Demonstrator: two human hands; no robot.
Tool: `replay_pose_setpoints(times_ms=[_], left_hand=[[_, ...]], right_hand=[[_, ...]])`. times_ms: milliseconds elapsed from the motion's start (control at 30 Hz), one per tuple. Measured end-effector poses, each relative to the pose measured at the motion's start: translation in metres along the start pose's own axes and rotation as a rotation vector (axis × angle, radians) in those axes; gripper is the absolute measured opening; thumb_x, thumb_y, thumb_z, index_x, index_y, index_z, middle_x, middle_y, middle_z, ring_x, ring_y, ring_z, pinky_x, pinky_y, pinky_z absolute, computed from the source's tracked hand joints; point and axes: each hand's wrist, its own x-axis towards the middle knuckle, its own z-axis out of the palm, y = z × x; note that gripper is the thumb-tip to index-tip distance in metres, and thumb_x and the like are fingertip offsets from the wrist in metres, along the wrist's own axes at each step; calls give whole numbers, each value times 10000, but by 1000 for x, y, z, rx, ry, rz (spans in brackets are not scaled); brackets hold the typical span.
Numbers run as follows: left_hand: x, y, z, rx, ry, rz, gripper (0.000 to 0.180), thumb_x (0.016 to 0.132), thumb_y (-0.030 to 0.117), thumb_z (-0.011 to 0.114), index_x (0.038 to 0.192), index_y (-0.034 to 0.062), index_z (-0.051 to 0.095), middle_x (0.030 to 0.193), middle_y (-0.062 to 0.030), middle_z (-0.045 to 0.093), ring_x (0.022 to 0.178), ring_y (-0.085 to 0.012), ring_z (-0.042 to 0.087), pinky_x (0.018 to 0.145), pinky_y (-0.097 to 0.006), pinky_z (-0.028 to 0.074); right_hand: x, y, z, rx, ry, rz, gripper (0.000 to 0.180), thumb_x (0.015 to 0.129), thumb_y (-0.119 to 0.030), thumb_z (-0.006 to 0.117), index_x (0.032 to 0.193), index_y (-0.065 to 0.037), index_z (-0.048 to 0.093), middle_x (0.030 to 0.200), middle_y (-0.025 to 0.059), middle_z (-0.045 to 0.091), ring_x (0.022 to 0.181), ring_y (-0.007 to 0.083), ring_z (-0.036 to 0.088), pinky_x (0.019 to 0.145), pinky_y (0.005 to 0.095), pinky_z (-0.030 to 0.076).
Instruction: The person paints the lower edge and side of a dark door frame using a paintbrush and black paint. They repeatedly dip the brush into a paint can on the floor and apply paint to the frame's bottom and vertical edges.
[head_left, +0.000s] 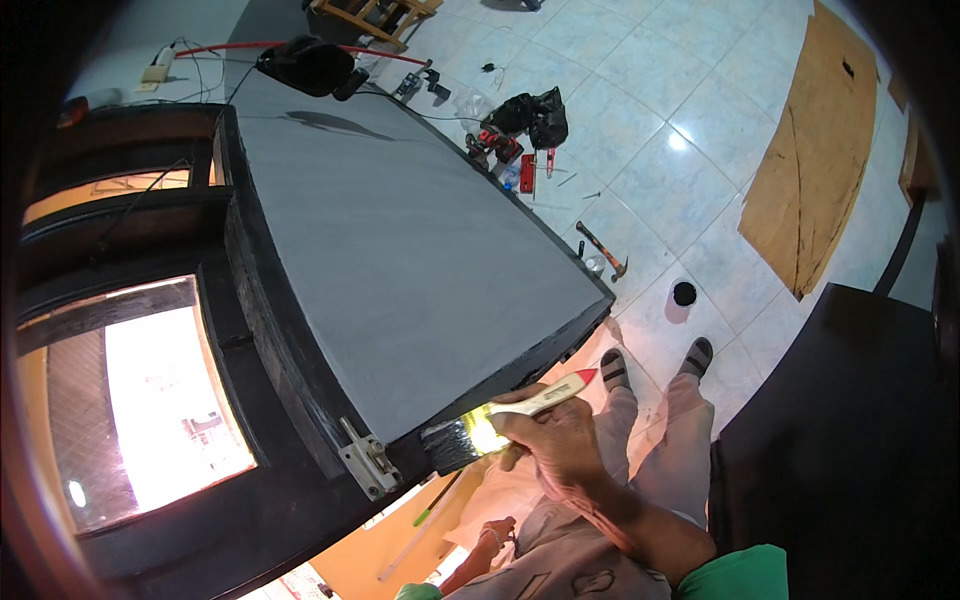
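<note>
Ringing the grey panel (400,250): hammer (602,250), drill (493,146), black bag (535,113).

My head camera: 1 fisheye view, looking down.
It sits high above my right hand (555,440) and the grey panel (400,240), floor curving away.

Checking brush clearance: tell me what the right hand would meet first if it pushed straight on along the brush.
Probably the black edge of the grey panel: the right hand points the paintbrush bristles at it, though depth is unclear.
</note>
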Motion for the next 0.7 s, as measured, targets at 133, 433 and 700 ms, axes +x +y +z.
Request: replay_pose_setpoints(times_ms=[133,433,700], left_hand=[[5,-3,-3,-15,-12,-3,408,861,432,663,1059,95,781,1063,-16,779,909,-160,738,713,-374,520],[-5,16,-13,77,-15,74,438,892,432,631,1130,87,759,1142,-19,769,946,-166,737,740,-396,538],[-1,23,-18,45,-23,62,447,900,421,616,1152,75,745,1171,-31,758,943,-180,728,725,-389,527]], right_hand=[[-18,-4,-14,18,-33,-170,417,892,27,708,1269,130,565,959,179,695,749,203,702,565,302,612],[-38,-1,-27,-818,-278,-1096,238,846,-23,824,1066,-92,765,1032,56,763,980,251,721,857,381,600],[-26,7,-20,-788,-310,-1054,338,783,-39,858,1098,-117,765,1066,47,769,1046,257,701,886,354,578]])
